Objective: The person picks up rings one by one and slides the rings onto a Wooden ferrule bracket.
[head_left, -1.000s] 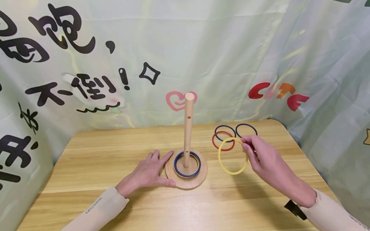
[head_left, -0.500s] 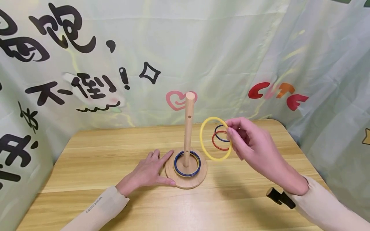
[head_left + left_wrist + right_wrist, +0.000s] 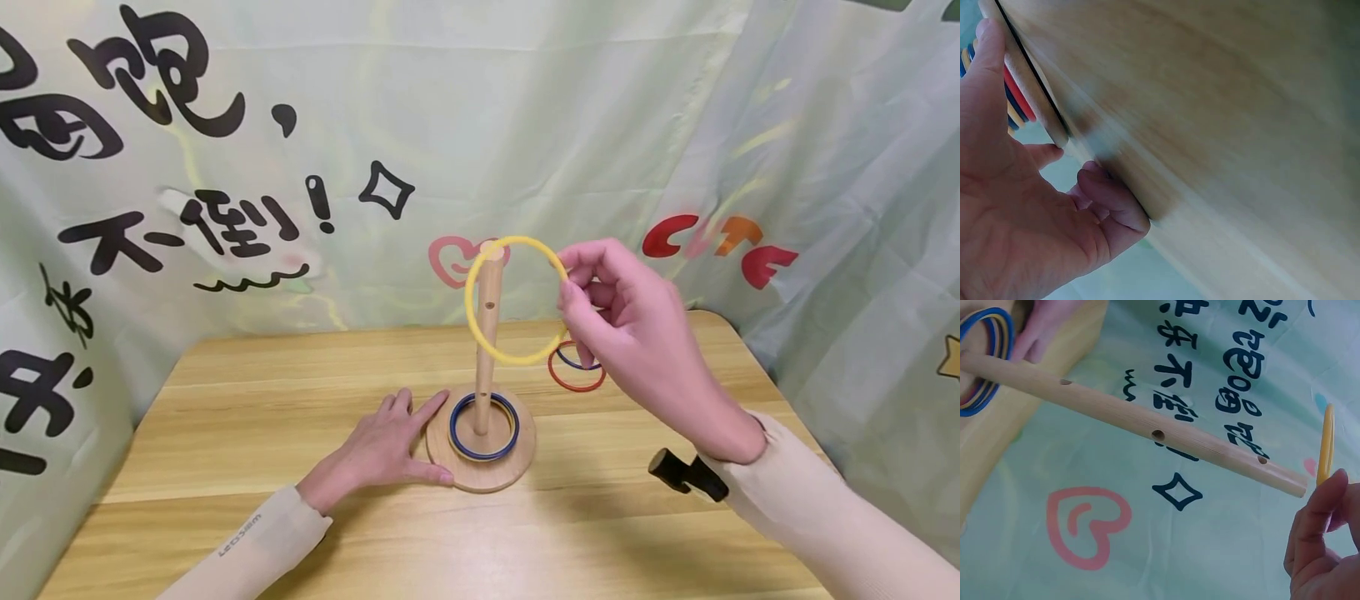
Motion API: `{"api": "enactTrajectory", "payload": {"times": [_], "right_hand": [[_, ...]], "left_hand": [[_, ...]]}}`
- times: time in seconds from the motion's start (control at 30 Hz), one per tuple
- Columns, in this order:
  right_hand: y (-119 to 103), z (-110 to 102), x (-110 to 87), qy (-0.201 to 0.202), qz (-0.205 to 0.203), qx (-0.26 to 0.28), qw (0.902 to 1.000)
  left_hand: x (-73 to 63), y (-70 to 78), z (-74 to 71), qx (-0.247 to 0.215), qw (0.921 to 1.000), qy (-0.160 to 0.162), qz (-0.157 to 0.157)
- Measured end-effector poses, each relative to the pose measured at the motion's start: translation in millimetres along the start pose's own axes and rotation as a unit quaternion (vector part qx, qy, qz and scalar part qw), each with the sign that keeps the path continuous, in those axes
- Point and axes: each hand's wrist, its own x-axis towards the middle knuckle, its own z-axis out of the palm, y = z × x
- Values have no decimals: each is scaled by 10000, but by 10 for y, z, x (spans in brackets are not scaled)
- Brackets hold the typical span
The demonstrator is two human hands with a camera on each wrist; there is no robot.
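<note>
In the head view, my right hand point(image 3: 637, 325) pinches a yellow ring point(image 3: 471, 302) at its right edge. The ring is raised and tilted, overlapping the upper part of a wooden post point(image 3: 485, 367). From the right wrist view, the ring point(image 3: 1326, 444) appears edge-on just off the post's top end point(image 3: 1294, 482), apart from it. My left hand point(image 3: 378, 446) rests on the table, its thumb and index finger spread against the round wooden base point(image 3: 487, 479). Several stacked rings point(image 3: 486, 456) lie round the post's foot, blue uppermost; a red ring point(image 3: 1019, 94) shows among them in the left wrist view.
Right of the post, a red ring point(image 3: 577, 388) and a blue ring point(image 3: 576, 364) overlap on the wooden table point(image 3: 262, 375), partly behind my right hand. A printed cloth point(image 3: 570, 125) hangs behind the table and along both sides.
My right hand has carried the yellow ring left and upward, from above the loose rings to the post's upper part. The left hand stays at the base.
</note>
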Motion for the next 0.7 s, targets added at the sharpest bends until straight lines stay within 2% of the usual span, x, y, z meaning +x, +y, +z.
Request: {"api": "enactTrajectory", "payload": {"times": [0.3,0.7], "right_hand": [[120,134,239,259,448,449,9976],[542,319,204,-193,1001,126,9947]], "left_hand": [[-9,-10,7,19,10000,34,16],[-12,2,1,-3,10000,42,19]]}}
